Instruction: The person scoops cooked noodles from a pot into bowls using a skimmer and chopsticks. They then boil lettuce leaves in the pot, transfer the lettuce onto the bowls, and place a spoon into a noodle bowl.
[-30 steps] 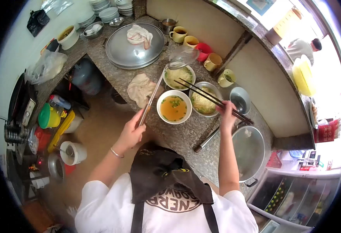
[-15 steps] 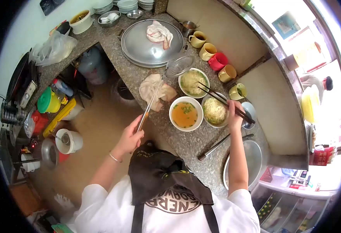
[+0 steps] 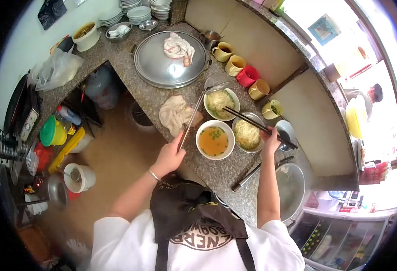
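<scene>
My left hand [image 3: 169, 156] is closed round the handle of a wire strainer [image 3: 216, 87], whose mesh end is at the far rim of a white bowl of noodles [image 3: 217, 105]. In my right hand [image 3: 270, 141] is a pair of dark chopsticks [image 3: 256, 124]. Their tips reach the noodles in that same far bowl, and their shafts cross above a second noodle bowl [image 3: 247, 133]. Nearest my left hand stands a white bowl of orange-brown broth [image 3: 214, 141] with chopped greens floating in it. A crumpled cloth [image 3: 173, 114] lies left of the bowls.
A large metal lid [image 3: 158, 67] with a cloth on it sits farther back. Several mugs, one a red mug [image 3: 247, 76], line the partition. A dark-handled tool [image 3: 247, 177] and a wide metal pot [image 3: 291, 187] are by my right forearm. A white bucket [image 3: 80, 178] stands lower left.
My left hand has moved right, closer to the broth bowl, and the strainer end now overlaps the far noodle bowl's rim. The chopstick tips remain at the noodles. The view has shifted slightly.
</scene>
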The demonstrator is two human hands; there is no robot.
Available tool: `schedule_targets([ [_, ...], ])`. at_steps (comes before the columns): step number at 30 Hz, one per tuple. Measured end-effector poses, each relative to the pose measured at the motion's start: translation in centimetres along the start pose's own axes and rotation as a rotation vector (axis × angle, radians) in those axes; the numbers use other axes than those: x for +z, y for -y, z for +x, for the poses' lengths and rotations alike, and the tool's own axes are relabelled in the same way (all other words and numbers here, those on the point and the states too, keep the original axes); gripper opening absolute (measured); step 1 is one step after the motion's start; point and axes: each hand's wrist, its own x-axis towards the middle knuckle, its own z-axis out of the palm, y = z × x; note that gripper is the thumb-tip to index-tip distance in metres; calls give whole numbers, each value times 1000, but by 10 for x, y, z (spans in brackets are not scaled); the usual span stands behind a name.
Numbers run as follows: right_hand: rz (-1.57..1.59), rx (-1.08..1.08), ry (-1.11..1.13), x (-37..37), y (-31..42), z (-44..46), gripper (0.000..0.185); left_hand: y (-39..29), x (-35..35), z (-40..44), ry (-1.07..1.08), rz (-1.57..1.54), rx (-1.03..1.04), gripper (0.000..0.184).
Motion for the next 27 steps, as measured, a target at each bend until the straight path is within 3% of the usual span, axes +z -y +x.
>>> schedule_targets([
  [4, -32, -117, -33, -7, 24, -16, 29, 6, 6, 15, 38, 79, 21, 59],
  [8, -224, -150, 207, -1, 19, -23, 21, 3, 7, 11, 36, 83, 49, 60],
  [9, -269, -204, 228, -3, 20, -30, 22, -21, -4, 7, 141, 116, -93, 61],
  [10, -407, -219, 253, -17, 23, -29, 23, -10, 1, 4, 71, 122, 14, 60],
  [14, -256, -305, 45, -94, 101, -68, 31, -26, -5, -11, 30, 60, 137, 57],
  [16, -272, -350, -184, -161, 130, -89, 27, -35, -9, -17, 113, -36, 8, 56],
  [18, -332, -341, -434, -233, 139, -105, 29, -34, -7, -18, 168, -92, 15, 56],
  [21, -462, -271, -607, -340, 106, -126, 27, -53, 12, -21, 318, -93, 48, 55],
  [22, -598, -249, -557, -360, 89, -129, 26, -64, 22, -23, 404, -93, 54, 55],
  [23, -517, -208, -469, -367, 71, -129, 24, -86, 38, -26, 489, -108, 13, 55],
  [26, -802, -145, -121, -358, 26, -100, 11, -119, 101, -23, 741, -68, 150, 54],
  [27, -1007, -313, 47, -345, 33, -83, 11, -133, 124, -23, 779, -5, 223, 55],
])
